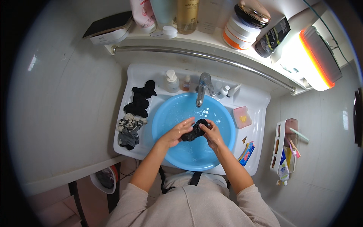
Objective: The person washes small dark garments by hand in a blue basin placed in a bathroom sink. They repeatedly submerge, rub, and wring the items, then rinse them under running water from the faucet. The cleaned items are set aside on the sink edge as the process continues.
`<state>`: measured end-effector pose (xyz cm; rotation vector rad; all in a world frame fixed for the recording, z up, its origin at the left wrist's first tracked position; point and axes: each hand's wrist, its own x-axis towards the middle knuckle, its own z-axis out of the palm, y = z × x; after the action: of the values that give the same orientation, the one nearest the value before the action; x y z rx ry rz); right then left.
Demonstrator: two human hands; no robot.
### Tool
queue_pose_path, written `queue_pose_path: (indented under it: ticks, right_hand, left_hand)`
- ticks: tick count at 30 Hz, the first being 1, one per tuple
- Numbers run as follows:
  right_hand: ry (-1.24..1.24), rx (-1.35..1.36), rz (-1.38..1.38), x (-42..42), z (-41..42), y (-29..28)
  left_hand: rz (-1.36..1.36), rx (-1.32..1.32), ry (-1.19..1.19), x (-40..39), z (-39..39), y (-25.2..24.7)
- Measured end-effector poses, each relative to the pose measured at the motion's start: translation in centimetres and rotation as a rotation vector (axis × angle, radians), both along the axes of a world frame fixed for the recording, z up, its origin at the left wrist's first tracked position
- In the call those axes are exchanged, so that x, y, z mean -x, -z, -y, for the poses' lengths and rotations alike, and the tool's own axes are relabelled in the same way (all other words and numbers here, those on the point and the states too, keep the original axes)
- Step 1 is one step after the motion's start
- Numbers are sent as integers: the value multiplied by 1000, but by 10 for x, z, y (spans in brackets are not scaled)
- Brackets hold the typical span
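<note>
A wet black sock (192,134) is held over the light-blue plastic basin (158,142), which contains water. My right hand (212,132) grips the sock's upper end, thumb on top. Beside its lower end, my left hand (179,131) has its fingers stretched out, the palm turned towards the fabric. Whether the left palm touches the sock is hard to see. The basin sits in the white washbasin (262,119), below the chrome faucet (201,90). Along the washbasin's left side lie black crumpled socks (137,103) and a grey patterned cloth bundle (130,129).
Behind the basin stand a pump bottle (172,82) and small bottles. On the right are a pink sponge (242,117) and a blue packet (247,154). A metal rail (204,58) and loaded shelf span the back. A toothbrush holder (280,144) hangs at right; a bucket (106,181) stands low left.
</note>
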<state>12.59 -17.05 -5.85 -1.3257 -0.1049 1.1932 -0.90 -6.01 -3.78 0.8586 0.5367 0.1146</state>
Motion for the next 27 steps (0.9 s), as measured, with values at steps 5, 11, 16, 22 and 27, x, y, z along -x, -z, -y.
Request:
queue_pose_path:
  ticks: [5, 11, 16, 22, 27]
  right_hand:
    - [16, 43, 266, 7, -5, 4]
    - [-251, -173, 830, 19, 9, -32]
    - [-490, -324, 1892, -5, -1, -60]
    - [-690, -254, 1950, -23, -21, -55]
    - [-833, 198, 1931, -19, -31, -38]
  left_hand:
    - [-244, -627, 347, -8, 18, 7]
    - [-321, -536, 202, -6, -7, 7]
    - [-189, 13, 365, -7, -18, -37]
    - [-156, -255, 487, -23, -14, -34]
    - [-367, -955, 501, -37, -14, -31]
